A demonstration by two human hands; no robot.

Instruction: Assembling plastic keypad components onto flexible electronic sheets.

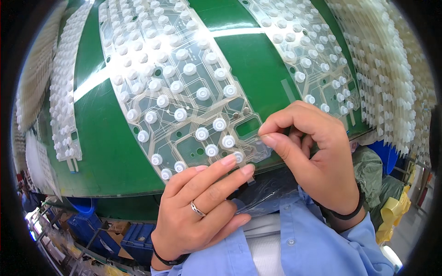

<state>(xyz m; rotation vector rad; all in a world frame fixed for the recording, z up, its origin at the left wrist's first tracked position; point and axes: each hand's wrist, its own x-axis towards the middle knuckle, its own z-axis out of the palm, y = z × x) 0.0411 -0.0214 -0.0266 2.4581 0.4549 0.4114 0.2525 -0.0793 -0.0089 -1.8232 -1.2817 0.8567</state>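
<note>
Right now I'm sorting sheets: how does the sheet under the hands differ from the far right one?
The near sheet lies under both hands; the right sheet lies untouched. The left hand presses the near sheet's edge and the right hand pinches at it. Both are clear, with white domes, on the green table.

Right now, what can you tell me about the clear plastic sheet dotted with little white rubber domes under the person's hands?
The clear plastic sheet with white rubber domes lies flat on the green table. It looks thin, flexible and glossy, with fine pale lines running between rows of round domes. Some spots near its lower edge are bare. The left hand rests fingertips on that near edge, and the right hand pinches thumb and forefinger just above its near right corner.
</note>
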